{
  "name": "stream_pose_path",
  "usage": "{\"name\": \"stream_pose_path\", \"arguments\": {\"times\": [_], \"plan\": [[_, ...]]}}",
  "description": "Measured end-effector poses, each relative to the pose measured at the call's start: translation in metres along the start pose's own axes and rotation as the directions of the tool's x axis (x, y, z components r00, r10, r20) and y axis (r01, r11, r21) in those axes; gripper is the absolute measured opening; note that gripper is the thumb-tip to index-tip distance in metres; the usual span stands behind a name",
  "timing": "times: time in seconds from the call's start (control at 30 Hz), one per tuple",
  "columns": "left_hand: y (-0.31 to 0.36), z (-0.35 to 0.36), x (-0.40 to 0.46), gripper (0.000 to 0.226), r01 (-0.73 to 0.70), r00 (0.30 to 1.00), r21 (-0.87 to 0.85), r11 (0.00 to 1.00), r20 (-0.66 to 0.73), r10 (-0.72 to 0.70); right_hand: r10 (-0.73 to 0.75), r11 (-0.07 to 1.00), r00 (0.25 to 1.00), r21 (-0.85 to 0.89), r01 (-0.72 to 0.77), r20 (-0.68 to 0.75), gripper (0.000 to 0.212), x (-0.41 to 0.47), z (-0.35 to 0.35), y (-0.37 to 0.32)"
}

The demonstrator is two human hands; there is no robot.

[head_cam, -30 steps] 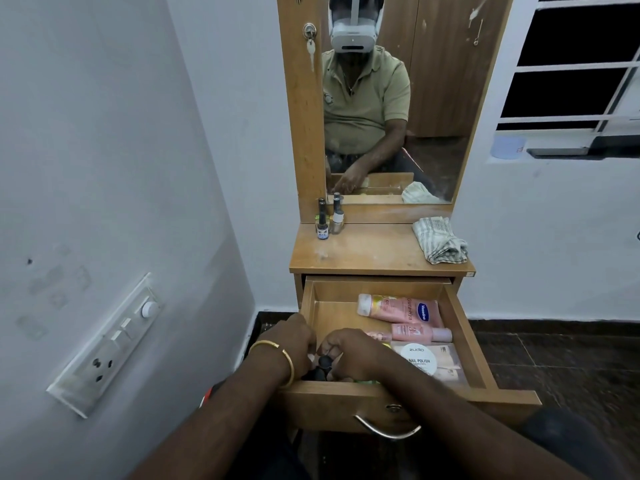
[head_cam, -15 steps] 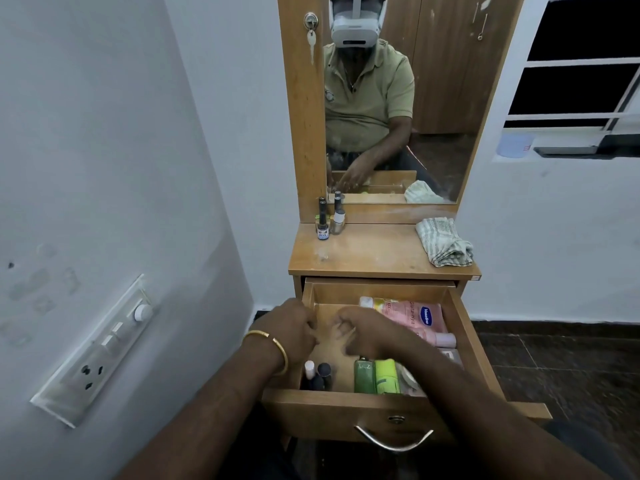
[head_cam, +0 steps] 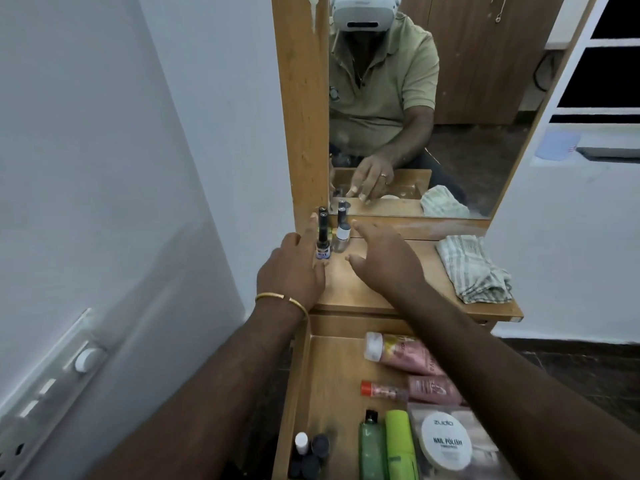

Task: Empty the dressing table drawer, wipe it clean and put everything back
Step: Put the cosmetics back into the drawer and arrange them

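The wooden drawer [head_cam: 298,375] is pulled out below me and holds pink tubes [head_cam: 403,356], an orange-capped bottle [head_cam: 381,389], a green bottle [head_cam: 372,448], a lime tube [head_cam: 400,445], a white round tub [head_cam: 446,441] and small dark-capped bottles [head_cam: 308,452] in its near left corner. On the tabletop [head_cam: 363,289], nail polish bottles [head_cam: 322,249] stand by the mirror frame. My left hand [head_cam: 291,268] lies beside them, fingers stretched, touching the black-capped one. Just right of the clear bottle [head_cam: 341,237], my right hand [head_cam: 384,259] hovers open and holds nothing.
A folded checked cloth [head_cam: 474,268] lies on the right of the tabletop. The mirror [head_cam: 433,98] rises behind it. A white wall with a switch panel [head_cam: 69,372] closes in on the left. Dark floor shows to the right of the drawer.
Both hands have risen out of the drawer's front corner and reached forward to the nail polish bottles on the tabletop. The camera has moved closer and tilted down.
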State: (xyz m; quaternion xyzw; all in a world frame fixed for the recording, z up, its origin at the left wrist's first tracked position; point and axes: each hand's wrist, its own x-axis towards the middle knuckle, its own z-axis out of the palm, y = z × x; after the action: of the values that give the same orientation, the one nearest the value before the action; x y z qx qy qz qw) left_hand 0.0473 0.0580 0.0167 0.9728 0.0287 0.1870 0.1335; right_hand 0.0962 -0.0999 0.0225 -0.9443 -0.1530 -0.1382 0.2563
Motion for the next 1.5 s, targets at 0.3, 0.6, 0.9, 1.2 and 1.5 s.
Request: {"name": "stream_pose_path", "arguments": {"times": [0.3, 0.6, 0.9, 1.2, 1.5], "plan": [[-0.001, 0.027, 0.022, 0.054, -0.017, 1.000, 0.020, 1.000, -0.021, 0.017, -0.098, 0.988, 0.992, -0.129, 0.088, -0.079, 0.046, 0.020, 0.025, 0.007], [-0.002, 0.018, 0.015, 0.020, -0.067, 0.986, -0.154, 0.986, -0.163, 0.042, -0.053, 0.995, 0.986, 0.072, 0.066, -0.159, 0.014, 0.012, 0.022, 0.001], [0.013, -0.018, -0.021, 0.014, -0.164, 0.977, -0.123, 0.979, -0.161, 0.144, -0.090, 0.978, 0.983, 0.174, 0.118, -0.163, 0.027, -0.043, -0.011, -0.017], [0.000, -0.040, -0.092, 0.013, -0.070, 0.995, -0.200, 0.977, 0.057, 0.083, -0.003, 0.966, 1.000, 0.259, -0.001, 0.016, 0.035, -0.116, -0.025, -0.035], [-0.009, -0.035, -0.151, 0.009, 0.040, 0.948, -0.105, 0.994, 0.319, -0.004, 0.018, 0.973, 0.931, 0.206, -0.100, 0.364, 0.046, -0.174, 0.007, -0.035]]}}
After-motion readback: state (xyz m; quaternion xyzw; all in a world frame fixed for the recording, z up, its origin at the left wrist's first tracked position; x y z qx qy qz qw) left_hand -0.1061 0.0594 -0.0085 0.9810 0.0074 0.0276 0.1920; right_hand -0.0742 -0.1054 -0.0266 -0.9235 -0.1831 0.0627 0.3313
